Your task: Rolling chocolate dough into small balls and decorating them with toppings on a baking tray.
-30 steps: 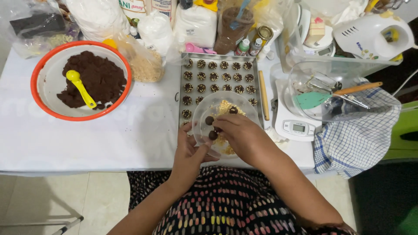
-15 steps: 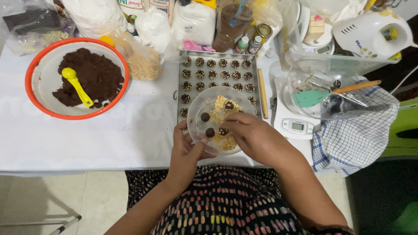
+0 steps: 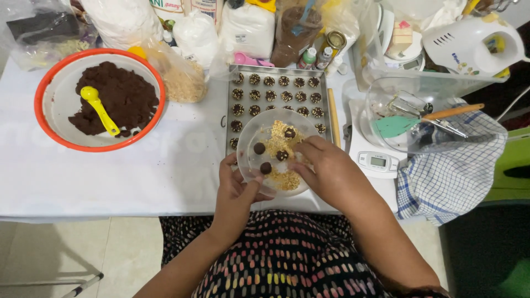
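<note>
Clear plastic bowl of crumbs (image 3: 276, 152) rests gripped in our left hand (image 3: 237, 190) while our right hand (image 3: 323, 165) fingers pinch a dark crumb-coated ball (image 3: 282, 155), seemingly mid-coating.

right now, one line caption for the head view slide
Left hand steadies clear bowl of crumbs; right hand rolls dough balls.

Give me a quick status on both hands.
Left hand grips clear bowl rim. Right hand fingers on a dough ball in crumbs. Baking tray behind; nothing blocking.
</note>
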